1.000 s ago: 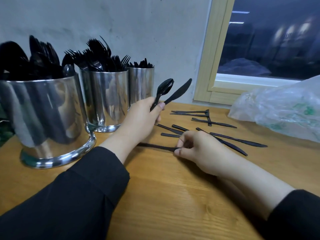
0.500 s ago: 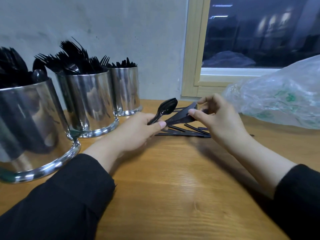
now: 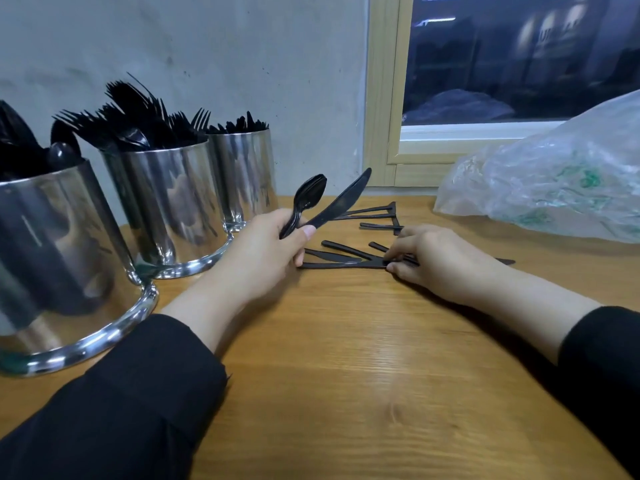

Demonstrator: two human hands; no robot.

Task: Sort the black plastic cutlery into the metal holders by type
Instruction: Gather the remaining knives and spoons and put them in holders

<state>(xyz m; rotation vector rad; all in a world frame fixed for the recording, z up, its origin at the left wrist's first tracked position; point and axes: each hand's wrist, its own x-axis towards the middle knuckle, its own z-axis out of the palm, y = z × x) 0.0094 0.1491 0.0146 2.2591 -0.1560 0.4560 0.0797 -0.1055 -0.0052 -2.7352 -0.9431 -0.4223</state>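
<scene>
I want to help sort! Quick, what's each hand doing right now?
Left hand: holding a black plastic spoon and a black plastic knife.
Right hand: pinching a flat black plastic knife on the wooden table.

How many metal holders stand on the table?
3, in a row along the wall at the left: the nearest holder, the middle holder and the farthest holder. All hold black cutlery. More could stand beyond the left edge.

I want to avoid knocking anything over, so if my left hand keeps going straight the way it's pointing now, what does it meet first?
Probably the loose cutlery lying near the window frame. The left hand, gripping a spoon and knife, points up-right, past the holders. Depth is unclear.
</scene>
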